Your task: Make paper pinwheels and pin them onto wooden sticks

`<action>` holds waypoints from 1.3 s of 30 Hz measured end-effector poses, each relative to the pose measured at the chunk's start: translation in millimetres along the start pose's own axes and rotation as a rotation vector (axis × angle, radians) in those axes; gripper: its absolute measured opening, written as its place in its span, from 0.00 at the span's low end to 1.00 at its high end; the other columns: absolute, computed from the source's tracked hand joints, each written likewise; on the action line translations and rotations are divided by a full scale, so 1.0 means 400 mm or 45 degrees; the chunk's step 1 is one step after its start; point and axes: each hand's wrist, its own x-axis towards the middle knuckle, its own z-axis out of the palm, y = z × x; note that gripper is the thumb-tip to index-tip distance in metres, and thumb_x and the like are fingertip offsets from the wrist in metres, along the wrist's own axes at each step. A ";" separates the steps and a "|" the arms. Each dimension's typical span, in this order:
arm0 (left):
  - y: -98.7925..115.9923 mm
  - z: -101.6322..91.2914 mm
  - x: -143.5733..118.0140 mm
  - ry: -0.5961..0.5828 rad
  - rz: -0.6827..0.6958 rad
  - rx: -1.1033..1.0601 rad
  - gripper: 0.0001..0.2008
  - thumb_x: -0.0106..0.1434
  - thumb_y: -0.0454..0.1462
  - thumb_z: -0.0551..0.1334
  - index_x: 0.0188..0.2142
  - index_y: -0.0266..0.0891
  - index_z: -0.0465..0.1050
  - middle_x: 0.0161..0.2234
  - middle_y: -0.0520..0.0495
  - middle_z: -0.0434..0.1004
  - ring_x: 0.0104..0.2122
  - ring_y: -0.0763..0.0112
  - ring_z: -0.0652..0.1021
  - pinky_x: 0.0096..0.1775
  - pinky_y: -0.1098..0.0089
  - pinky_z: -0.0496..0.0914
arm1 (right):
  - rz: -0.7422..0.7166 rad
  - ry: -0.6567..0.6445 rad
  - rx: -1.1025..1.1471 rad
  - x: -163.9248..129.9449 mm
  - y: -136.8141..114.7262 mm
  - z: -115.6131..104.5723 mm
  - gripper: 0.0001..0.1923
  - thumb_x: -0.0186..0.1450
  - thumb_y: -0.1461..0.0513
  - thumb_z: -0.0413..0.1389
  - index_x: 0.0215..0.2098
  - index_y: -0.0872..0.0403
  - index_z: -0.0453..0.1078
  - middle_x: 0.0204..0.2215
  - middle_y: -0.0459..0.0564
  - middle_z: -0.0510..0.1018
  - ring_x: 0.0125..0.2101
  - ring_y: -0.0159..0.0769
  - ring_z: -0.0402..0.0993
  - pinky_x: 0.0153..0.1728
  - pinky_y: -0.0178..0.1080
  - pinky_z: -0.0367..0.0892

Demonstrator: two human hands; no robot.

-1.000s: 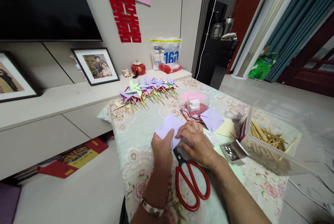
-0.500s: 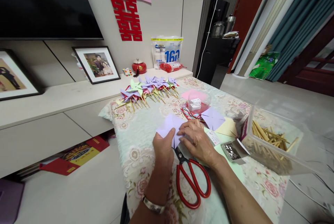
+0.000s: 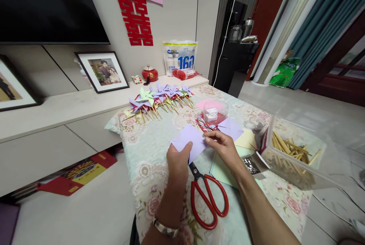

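A purple paper square point(image 3: 190, 138) with slits cut in toward its middle is between my hands, above the table. My left hand point(image 3: 178, 159) grips its near left edge, thumb on top. At the right corner, the thumb and fingers of my right hand point(image 3: 221, 146) are pinched on the paper. Scissors point(image 3: 209, 195) with red handles lie just below, their blades partly hidden under my left hand and the paper. Another slit purple square point(image 3: 231, 128) rests beyond my right hand, next to yellow paper point(image 3: 246, 138) and green paper point(image 3: 225, 171).
Finished paper pinwheels point(image 3: 159, 98) on sticks lie at the far left of the flowered tablecloth point(image 3: 151, 138). To the right are a small box of metal pins point(image 3: 250, 165) and a clear bin point(image 3: 293, 171) of wooden sticks. A clear round container point(image 3: 213, 112) stands farther back.
My right hand has drawn back slightly and its fingers have moved to the paper's right corner. The purple square shows more openly. My left hand keeps its hold.
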 end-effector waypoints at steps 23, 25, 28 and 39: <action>0.013 0.000 -0.002 -0.147 -0.121 -0.089 0.25 0.43 0.33 0.74 0.43 0.33 0.76 0.37 0.42 0.85 0.36 0.59 0.82 0.44 0.59 0.75 | 0.324 -0.067 0.380 0.007 0.004 -0.015 0.19 0.55 0.52 0.66 0.42 0.52 0.79 0.30 0.47 0.79 0.31 0.37 0.71 0.35 0.39 0.65; 0.010 0.000 -0.004 -0.151 -0.085 -0.062 0.25 0.44 0.34 0.75 0.43 0.34 0.76 0.38 0.42 0.85 0.37 0.58 0.82 0.46 0.58 0.75 | 0.330 -0.044 0.404 0.006 0.004 -0.014 0.22 0.57 0.50 0.65 0.45 0.53 0.78 0.33 0.49 0.80 0.33 0.38 0.73 0.35 0.39 0.66; 0.007 0.001 -0.010 -0.204 -0.091 -0.101 0.26 0.46 0.35 0.75 0.46 0.34 0.75 0.39 0.41 0.84 0.39 0.58 0.82 0.47 0.58 0.74 | 0.318 -0.088 0.385 0.001 0.000 -0.007 0.24 0.54 0.54 0.68 0.47 0.53 0.76 0.32 0.47 0.80 0.31 0.37 0.74 0.34 0.39 0.67; -0.001 0.000 -0.006 -0.057 -0.022 0.060 0.27 0.49 0.37 0.74 0.48 0.36 0.68 0.44 0.39 0.78 0.38 0.65 0.80 0.40 0.65 0.73 | -0.249 0.219 -0.285 -0.003 0.011 0.014 0.15 0.59 0.62 0.60 0.45 0.53 0.75 0.40 0.52 0.82 0.39 0.45 0.77 0.43 0.46 0.71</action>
